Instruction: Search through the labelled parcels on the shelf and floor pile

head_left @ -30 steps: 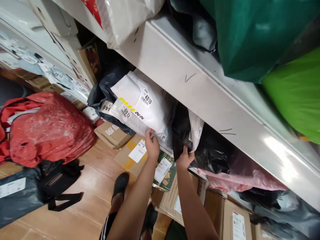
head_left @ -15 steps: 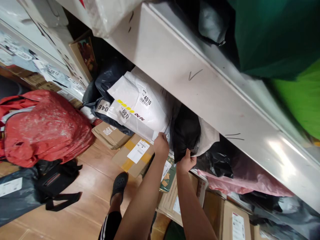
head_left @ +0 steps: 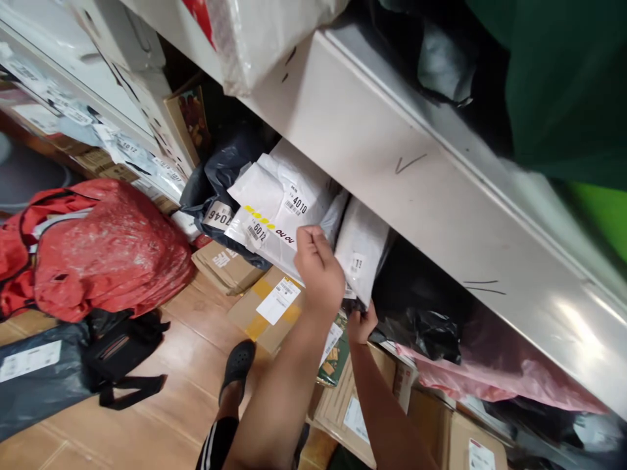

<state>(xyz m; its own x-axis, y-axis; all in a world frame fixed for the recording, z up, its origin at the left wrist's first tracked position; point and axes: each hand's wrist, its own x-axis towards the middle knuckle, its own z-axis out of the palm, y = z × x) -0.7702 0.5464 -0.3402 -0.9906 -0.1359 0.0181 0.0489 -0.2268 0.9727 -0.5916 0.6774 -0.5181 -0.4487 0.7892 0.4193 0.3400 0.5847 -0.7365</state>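
Observation:
My left hand [head_left: 321, 269] is closed in front of the white mailer bags on the shelf; whether its curled fingers pinch anything is hidden. Behind it lie a white mailer bag marked 4010 [head_left: 304, 189] and a clear-wrapped white parcel marked 6012 [head_left: 267, 238], with yellow marks. Lower and to the right, my right hand [head_left: 362, 323] grips the bottom end of a white parcel bag [head_left: 365, 245], whose small label is partly readable. That bag stands tilted among the others, its upper end under the shelf. Black plastic bags [head_left: 416, 294] lie right of it.
A white metal shelf edge [head_left: 392, 150] slants above the hands. Cardboard boxes [head_left: 267, 310] stand on the floor below. A red bag [head_left: 112, 251], a black pouch [head_left: 122, 349] and a dark parcel [head_left: 39, 385] lie at left. Pink plastic [head_left: 455, 378] shows at right.
My left hand has risen and turned in front of the white mailers. The black bag that was at my right hand has shifted, and a white labelled parcel bag now shows there.

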